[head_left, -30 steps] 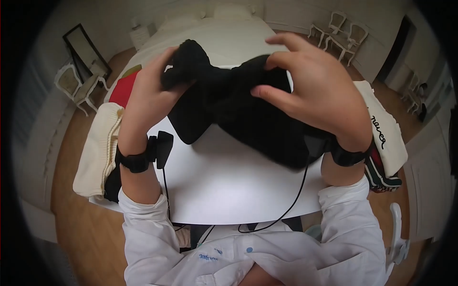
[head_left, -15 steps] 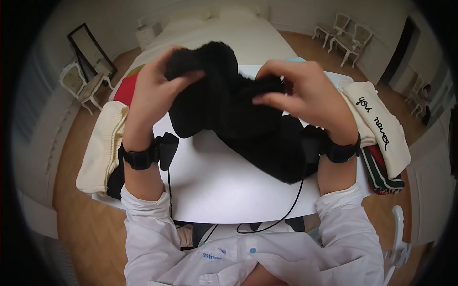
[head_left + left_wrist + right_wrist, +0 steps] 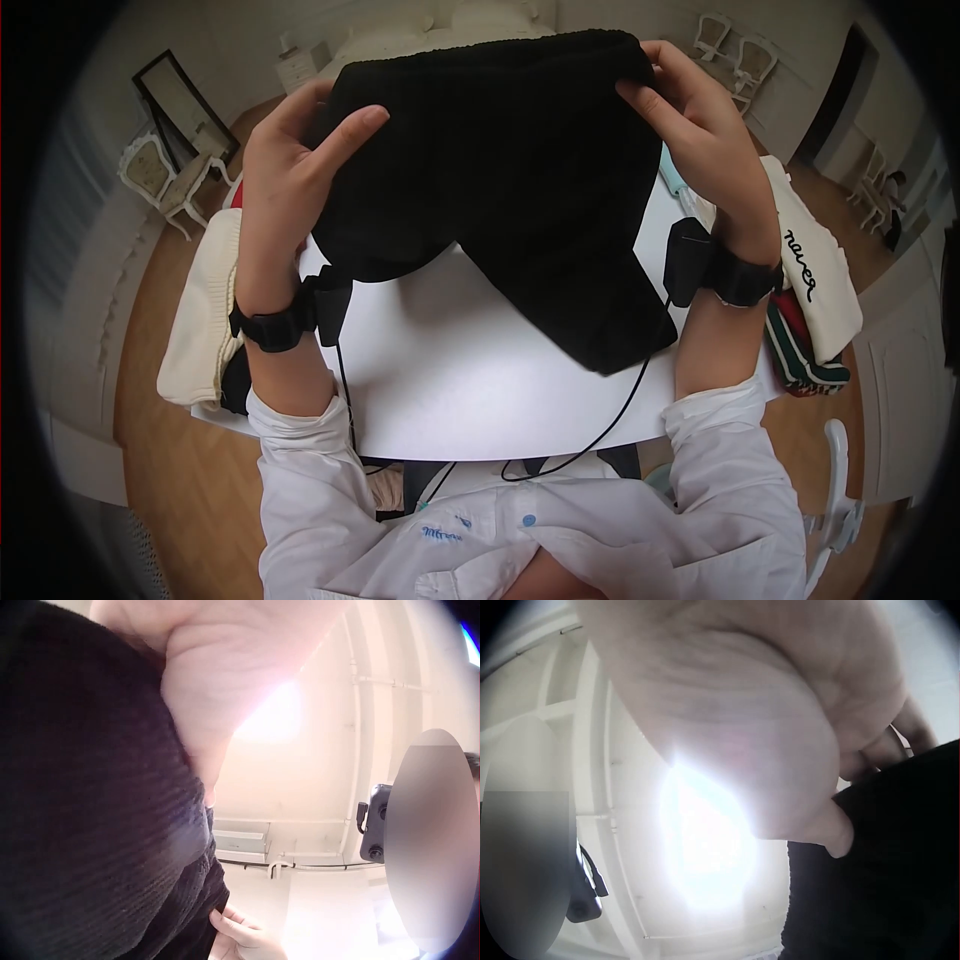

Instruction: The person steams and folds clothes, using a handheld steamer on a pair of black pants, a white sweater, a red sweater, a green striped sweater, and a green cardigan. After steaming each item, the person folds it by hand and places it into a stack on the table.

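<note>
A black garment [image 3: 490,150] with a gathered top edge hangs spread between both hands above the white table [image 3: 440,390]. Its lower part splits into two dark lengths, the right one reaching further down. My left hand [image 3: 290,165] grips the upper left corner, thumb lying over the front of the cloth. At the upper right corner my right hand [image 3: 705,130] pinches the edge, its thumb in front and the fingers behind. Fine ribs show on the black garment [image 3: 90,795] in the left wrist view. Most of the left fingers are hidden behind the cloth.
Cream knitwear [image 3: 200,310] lies folded at the table's left edge. A white garment with lettering [image 3: 815,270] rests on a green and red striped one [image 3: 800,350] at the right. Thin black cables run from both wrist cameras. Beyond the table stands a bed.
The bunched black garment has been drawn out wide and raised. The right hand has moved up and right with its edge; the left hand has moved slightly left.
</note>
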The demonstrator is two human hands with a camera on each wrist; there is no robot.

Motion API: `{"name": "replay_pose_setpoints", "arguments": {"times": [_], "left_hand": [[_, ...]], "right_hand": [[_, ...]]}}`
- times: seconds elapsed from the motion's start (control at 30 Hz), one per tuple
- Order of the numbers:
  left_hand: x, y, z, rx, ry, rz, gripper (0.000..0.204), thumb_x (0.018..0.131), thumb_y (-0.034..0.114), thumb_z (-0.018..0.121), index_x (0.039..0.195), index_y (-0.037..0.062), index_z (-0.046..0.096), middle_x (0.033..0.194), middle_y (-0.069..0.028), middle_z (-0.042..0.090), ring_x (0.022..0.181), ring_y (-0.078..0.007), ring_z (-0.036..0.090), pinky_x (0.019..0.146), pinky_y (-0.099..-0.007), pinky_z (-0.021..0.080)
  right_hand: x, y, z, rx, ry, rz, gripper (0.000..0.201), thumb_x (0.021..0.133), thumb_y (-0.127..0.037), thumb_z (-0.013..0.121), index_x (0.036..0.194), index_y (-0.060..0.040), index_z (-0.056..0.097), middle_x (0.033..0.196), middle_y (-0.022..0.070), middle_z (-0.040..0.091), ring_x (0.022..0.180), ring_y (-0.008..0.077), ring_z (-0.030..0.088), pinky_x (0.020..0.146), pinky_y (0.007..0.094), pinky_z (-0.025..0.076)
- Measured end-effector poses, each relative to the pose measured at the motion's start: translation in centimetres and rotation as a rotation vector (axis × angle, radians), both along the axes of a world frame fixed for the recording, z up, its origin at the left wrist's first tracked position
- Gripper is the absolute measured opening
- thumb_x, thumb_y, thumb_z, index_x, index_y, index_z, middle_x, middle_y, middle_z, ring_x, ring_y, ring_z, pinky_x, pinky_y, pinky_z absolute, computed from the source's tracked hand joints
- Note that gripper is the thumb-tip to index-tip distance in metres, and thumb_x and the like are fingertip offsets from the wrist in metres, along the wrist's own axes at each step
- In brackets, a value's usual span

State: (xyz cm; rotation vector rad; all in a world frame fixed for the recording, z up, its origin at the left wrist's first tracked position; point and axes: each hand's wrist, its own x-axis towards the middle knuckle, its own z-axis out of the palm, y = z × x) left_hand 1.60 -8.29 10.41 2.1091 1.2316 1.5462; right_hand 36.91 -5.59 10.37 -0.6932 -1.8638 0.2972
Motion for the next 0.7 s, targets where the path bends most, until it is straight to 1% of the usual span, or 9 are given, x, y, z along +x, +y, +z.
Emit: {"name": "replay_pose_setpoints", "arguments": {"times": [0.13,0.2,0.4,0.53,0.57,0.6,0.63,0.67,0.7], "left_hand": [[-0.5,0.6,-0.2,0.104,-0.017,0.007,0.039,0.095,0.023,0.079,0.121,-0.0037,0.069,0.103,-0.0092,0.076,0.092,-0.0118,0.069,0.081,-0.0251,0.053],[-0.8,0.9,-0.4,0.154,-0.043,0.032,0.038,0.096,0.021,0.078,0.122,-0.0041,0.068,0.104,-0.0097,0.077,0.092,-0.0120,0.070,0.081,-0.0248,0.054],[-0.4,1.3,-0.7,0.093,-0.084,0.018,0.031,0.103,0.019,0.068,0.127,0.0006,0.066,0.106,-0.0092,0.077,0.093,-0.0127,0.069,0.082,-0.0265,0.053],[0.0,2.0,-1.6,0.273,0.105,0.222,0.030,0.106,0.026,0.062,0.124,0.0023,0.062,0.096,-0.0188,0.073,0.084,-0.0255,0.069,0.079,-0.0335,0.052],[0.1,2.0,-1.4,0.286,0.129,0.243,0.032,0.105,0.028,0.063,0.125,0.0032,0.061,0.094,-0.0219,0.071,0.082,-0.0354,0.068,0.078,-0.0378,0.052],[0.0,1.9,-1.0,0.289,0.131,0.246,0.032,0.105,0.028,0.063,0.125,0.0032,0.061,0.094,-0.0219,0.071,0.082,-0.0354,0.068,0.078,-0.0378,0.052],[0.1,1.9,-0.5,0.235,0.161,0.290,0.030,0.106,0.026,0.061,0.126,0.0036,0.060,0.100,-0.0174,0.072,0.089,-0.0257,0.068,0.083,-0.0336,0.051],[0.2,2.0,0.1,0.181,0.190,0.331,0.028,0.108,0.024,0.060,0.127,0.0041,0.059,0.106,-0.0129,0.073,0.095,-0.0159,0.067,0.088,-0.0295,0.051],[0.3,2.1,0.9,0.309,0.201,0.291,0.029,0.108,0.026,0.060,0.128,0.0059,0.059,0.105,-0.0146,0.073,0.098,-0.0196,0.069,0.088,-0.0303,0.051]], "right_hand": [[-0.6,-0.7,0.6,-0.013,-0.031,-0.054,0.027,0.104,-0.018,0.064,0.126,-0.0032,0.063,0.095,0.0058,0.071,0.084,0.0118,0.064,0.077,0.0274,0.051],[-0.7,-1.2,0.9,-0.088,-0.078,-0.145,0.026,0.109,-0.017,0.059,0.128,-0.0002,0.061,0.107,0.0001,0.070,0.099,0.0057,0.061,0.087,0.0213,0.048],[-0.8,-0.6,0.5,-0.078,0.059,-0.069,0.030,0.107,-0.020,0.062,0.131,-0.0018,0.063,0.104,0.0001,0.070,0.094,0.0049,0.061,0.082,0.0202,0.047],[-0.6,-0.6,0.7,-0.026,-0.002,-0.240,0.033,0.105,-0.019,0.066,0.132,-0.0014,0.064,0.106,0.0018,0.071,0.096,0.0063,0.063,0.085,0.0204,0.048],[-0.6,0.3,0.5,-0.004,0.025,-0.219,0.035,0.101,-0.024,0.070,0.129,-0.0029,0.066,0.101,0.0066,0.072,0.092,0.0126,0.066,0.082,0.0265,0.051],[-0.3,1.0,0.4,0.011,0.049,-0.201,0.038,0.097,-0.028,0.073,0.126,-0.0044,0.067,0.096,0.0115,0.074,0.087,0.0189,0.069,0.079,0.0326,0.054],[0.0,1.5,0.8,0.010,0.050,-0.200,0.038,0.097,-0.028,0.073,0.126,-0.0044,0.067,0.096,0.0115,0.074,0.087,0.0189,0.069,0.079,0.0326,0.054],[0.5,2.1,1.3,0.002,0.079,-0.115,0.035,0.099,-0.022,0.072,0.128,-0.0019,0.067,0.104,0.0076,0.073,0.097,0.0135,0.068,0.086,0.0278,0.053],[1.0,2.8,1.9,-0.004,0.109,-0.030,0.033,0.102,-0.016,0.071,0.129,0.0007,0.067,0.112,0.0037,0.073,0.106,0.0080,0.067,0.093,0.0229,0.052]]}}
